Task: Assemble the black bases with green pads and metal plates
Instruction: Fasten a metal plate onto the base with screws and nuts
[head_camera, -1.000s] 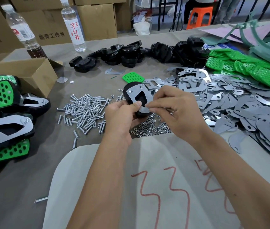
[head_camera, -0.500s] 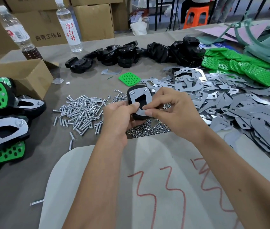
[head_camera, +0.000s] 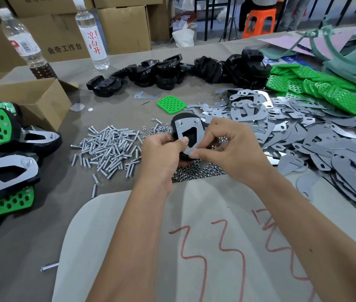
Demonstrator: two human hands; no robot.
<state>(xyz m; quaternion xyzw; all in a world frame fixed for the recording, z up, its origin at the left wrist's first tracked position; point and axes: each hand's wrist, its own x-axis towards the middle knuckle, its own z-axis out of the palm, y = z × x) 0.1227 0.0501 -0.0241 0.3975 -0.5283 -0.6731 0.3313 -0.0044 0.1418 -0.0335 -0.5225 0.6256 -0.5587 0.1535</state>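
Note:
A black base with a metal plate laid on it is held up over the table centre. Two screws sit in the plate's far corners. My left hand grips the base from the left, thumb on the plate. My right hand pinches the plate's near tip between thumb and forefinger. Loose black bases are heaped at the back. Green pads are piled at the back right, and one green pad lies alone. Metal plates cover the right side.
Screws lie heaped left of my hands, nuts below them. Finished assemblies are stacked at the left by an open carton. Two water bottles stand at the back. A pale sheet with red marks lies under my forearms.
Both hands and the held base stay in about the same place on the table. The right thumb and forefinger have shifted slightly along the plate's near tip.

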